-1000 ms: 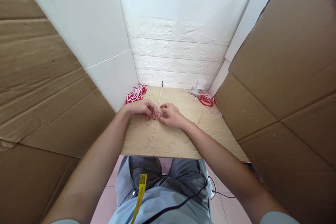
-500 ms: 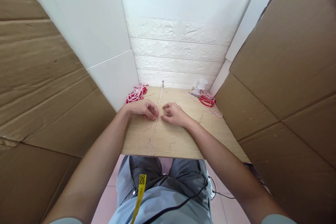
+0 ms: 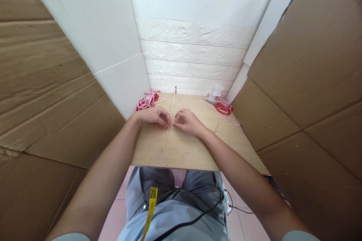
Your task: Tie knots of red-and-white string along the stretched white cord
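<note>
A thin pale pink cord (image 3: 164, 146) runs taut across the wooden board, from a small dark hook (image 3: 175, 90) at the wall to the front edge. My left hand (image 3: 158, 117) pinches the cord about midway, thumb against fingertips. Fine loose thread ends trail below those fingers. Just right of the cord is my right hand (image 3: 186, 121), its fingers curled with a gap between thumb and index. Whether a fine thread lies in that gap is too small to tell.
Red and pink-white cords (image 3: 147, 101) lie bundled at the back left. At the back right are red-handled scissors (image 3: 222, 108), white spools (image 3: 217, 91) and tangled pink cord (image 3: 230, 118). Cardboard walls (image 3: 308, 94) flank the wooden board (image 3: 192, 154).
My right hand has shifted slightly left, its thumb and index nearer the cord. The loose thread ends below my left hand have moved a little. My left hand stays on the cord.
</note>
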Available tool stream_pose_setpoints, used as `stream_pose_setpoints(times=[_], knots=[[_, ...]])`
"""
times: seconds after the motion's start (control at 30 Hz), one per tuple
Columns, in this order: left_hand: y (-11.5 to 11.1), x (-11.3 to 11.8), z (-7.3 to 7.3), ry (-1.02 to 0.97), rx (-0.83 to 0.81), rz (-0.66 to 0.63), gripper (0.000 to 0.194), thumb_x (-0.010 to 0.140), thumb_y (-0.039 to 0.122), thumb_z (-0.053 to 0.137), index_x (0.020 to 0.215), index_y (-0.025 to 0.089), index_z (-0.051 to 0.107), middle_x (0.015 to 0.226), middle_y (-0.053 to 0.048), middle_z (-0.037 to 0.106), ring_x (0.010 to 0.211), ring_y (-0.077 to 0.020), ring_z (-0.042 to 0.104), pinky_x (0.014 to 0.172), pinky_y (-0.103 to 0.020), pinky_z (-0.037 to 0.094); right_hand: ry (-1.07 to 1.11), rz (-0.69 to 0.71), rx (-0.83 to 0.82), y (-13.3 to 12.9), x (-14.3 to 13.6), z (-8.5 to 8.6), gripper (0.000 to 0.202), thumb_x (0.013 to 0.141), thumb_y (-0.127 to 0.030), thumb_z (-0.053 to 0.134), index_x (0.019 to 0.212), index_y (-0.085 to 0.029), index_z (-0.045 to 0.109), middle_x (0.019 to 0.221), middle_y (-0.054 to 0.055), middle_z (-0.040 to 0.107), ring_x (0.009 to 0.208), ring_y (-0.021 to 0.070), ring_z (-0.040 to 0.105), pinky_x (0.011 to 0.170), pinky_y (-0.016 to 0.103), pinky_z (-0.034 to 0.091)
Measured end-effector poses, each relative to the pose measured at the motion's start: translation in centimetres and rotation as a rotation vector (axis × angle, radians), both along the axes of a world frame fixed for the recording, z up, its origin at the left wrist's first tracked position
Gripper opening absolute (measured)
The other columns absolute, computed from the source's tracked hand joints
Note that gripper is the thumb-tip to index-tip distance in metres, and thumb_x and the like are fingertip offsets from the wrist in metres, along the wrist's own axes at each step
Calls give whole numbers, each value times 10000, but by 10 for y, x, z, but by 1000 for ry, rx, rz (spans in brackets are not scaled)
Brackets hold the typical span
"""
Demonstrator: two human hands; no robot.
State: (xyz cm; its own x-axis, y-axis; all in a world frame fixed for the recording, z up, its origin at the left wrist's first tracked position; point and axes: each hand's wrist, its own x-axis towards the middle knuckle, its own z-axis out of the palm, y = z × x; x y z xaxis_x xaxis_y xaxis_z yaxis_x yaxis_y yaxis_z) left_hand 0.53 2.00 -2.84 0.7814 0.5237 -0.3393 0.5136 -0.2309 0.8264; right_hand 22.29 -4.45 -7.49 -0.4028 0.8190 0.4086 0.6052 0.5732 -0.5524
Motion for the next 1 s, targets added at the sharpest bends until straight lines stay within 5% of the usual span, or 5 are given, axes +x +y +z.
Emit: stream_pose_setpoints(times=[0.23, 0.53, 0.77, 1.0], knots=[[-3, 2, 4, 5, -12, -17, 282, 696, 366, 785, 860, 157, 691, 728, -7, 680, 594, -97, 590, 518, -189, 436, 235, -62, -201, -3, -2, 4, 137, 783, -261, 748, 757, -147, 676, 778, 30, 665, 689, 127, 560, 645, 246, 401], [-4, 4, 3, -32, -19, -6, 304, 711, 418, 766, 814, 161, 641, 649, 14, 618, 557, -99, 566, 504, -200, 425, 187, 3, -239, -13, -11, 4, 337, 835, -480, 671, 810, -144, 688, 706, 2, 637, 609, 104, 506, 564, 227, 349], [-2, 4, 1, -46, -29, -20, 238, 716, 347, 743, 825, 152, 661, 666, 2, 628, 539, -89, 548, 484, -186, 416, 100, 38, -236, -13, -12, 2, 118, 834, -239, 643, 774, -141, 670, 672, -10, 613, 583, 91, 483, 562, 221, 327], [-2, 3, 2, -50, -57, -44, 206, 730, 328, 729, 816, 143, 697, 666, -11, 635, 519, -83, 523, 470, -187, 409, 115, 74, -246, -13, -12, 3, 152, 854, -264, 629, 786, -135, 675, 686, -4, 612, 587, 93, 475, 556, 220, 325]])
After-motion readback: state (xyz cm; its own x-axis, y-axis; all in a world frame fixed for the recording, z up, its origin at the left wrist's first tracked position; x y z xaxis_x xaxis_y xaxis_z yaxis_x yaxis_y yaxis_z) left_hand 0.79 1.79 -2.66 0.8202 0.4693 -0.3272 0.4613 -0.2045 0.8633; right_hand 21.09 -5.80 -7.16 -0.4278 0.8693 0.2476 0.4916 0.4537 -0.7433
